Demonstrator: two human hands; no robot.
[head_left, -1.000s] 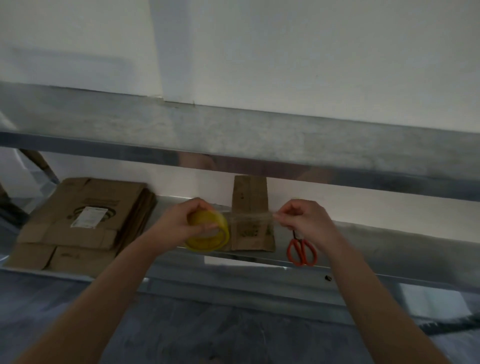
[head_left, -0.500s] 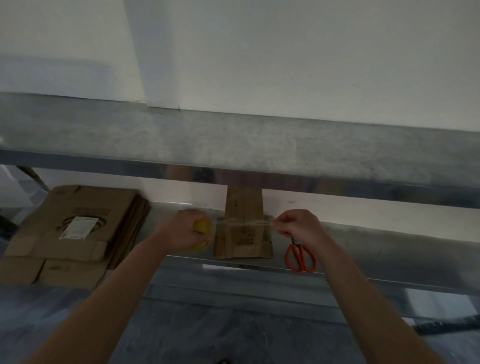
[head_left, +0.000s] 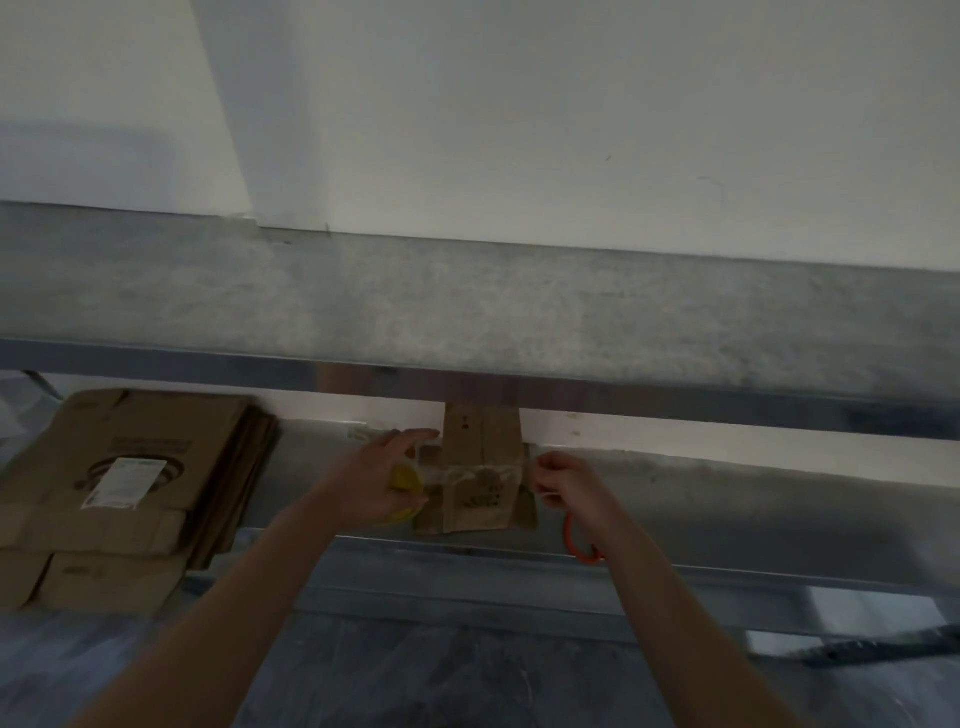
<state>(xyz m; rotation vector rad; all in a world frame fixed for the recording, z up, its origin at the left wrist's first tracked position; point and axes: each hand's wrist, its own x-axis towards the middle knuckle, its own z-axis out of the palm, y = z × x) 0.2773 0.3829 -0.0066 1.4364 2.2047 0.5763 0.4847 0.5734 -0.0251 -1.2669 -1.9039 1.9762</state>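
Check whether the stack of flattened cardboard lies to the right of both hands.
No, the stack of flattened cardboard lies on the shelf to the left of the left hand and the right hand.

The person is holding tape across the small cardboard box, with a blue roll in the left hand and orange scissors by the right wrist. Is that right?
Not quite: the tape roll is yellow, not blue. The head view shows it in the left hand, while the right hand pinches the tape across the small cardboard box, orange scissors by that wrist.
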